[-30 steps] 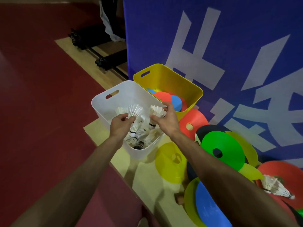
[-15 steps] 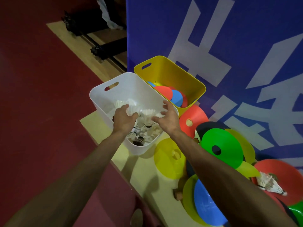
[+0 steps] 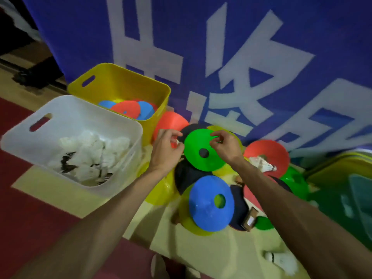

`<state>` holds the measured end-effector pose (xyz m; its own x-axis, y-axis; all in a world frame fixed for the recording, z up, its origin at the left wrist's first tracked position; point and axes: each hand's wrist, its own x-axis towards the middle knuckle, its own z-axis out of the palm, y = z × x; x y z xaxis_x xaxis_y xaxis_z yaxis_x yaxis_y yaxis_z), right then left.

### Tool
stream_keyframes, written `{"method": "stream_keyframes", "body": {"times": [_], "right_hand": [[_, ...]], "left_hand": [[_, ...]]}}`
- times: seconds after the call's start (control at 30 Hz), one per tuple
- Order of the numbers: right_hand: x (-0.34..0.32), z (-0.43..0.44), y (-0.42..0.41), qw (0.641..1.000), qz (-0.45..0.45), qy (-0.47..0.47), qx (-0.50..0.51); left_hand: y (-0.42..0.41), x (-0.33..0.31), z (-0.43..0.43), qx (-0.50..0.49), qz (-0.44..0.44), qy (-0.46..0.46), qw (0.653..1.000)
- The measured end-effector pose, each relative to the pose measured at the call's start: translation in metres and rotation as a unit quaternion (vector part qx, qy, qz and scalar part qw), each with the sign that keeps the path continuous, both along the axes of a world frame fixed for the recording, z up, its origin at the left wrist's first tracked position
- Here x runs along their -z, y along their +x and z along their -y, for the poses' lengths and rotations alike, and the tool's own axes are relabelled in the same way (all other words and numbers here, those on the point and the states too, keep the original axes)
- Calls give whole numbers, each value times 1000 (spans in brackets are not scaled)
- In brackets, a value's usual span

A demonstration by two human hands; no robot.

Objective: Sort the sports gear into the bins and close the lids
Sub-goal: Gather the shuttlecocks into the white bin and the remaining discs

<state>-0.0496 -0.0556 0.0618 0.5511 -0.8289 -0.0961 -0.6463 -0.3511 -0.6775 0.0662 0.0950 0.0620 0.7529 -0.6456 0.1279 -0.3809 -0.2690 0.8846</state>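
Shifting from the white bin (image 3: 80,117), stocked with shuttlecocks (image 3: 90,150), both hands now reach the green disc (image 3: 201,156) atop the floor pile beside the yellow bin (image 3: 120,83). Right hand (image 3: 226,147) pinches its far rim; left hand (image 3: 167,148) curls at its left edge, hold unclear. Disc sorting likely next.

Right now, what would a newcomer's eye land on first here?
The bright green disc in the middle of the colourful pile, with the right hand pinching its far rim and the left hand curled at its left edge. To the left stand a white bin heaped with shuttlecocks and, behind it, a yellow bin holding blue and orange discs. A big blue banner with white characters fills the background.
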Motion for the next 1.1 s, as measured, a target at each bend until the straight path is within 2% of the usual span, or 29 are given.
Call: {"method": "stream_keyframes", "body": {"times": [0.23, 0.43, 0.63, 0.73, 0.9, 1.1], "right_hand": [[9, 52, -156, 991, -81, 45, 96], [31, 64, -245, 971, -163, 93, 149], [58, 78, -308, 958, -210, 59, 188], [74, 86, -326, 954, -243, 74, 162], [101, 96, -340, 944, -320, 56, 59], [116, 103, -355, 918, -395, 15, -18]], "left_hand": [[-123, 36, 57, 209, -48, 54, 975], [-212, 72, 84, 317, -67, 176, 929], [-293, 104, 96, 386, -88, 269, 878], [-327, 126, 92, 432, -78, 320, 840], [-367, 153, 88, 483, 1, 374, 792], [-385, 169, 85, 462, 78, 371, 802]]}}
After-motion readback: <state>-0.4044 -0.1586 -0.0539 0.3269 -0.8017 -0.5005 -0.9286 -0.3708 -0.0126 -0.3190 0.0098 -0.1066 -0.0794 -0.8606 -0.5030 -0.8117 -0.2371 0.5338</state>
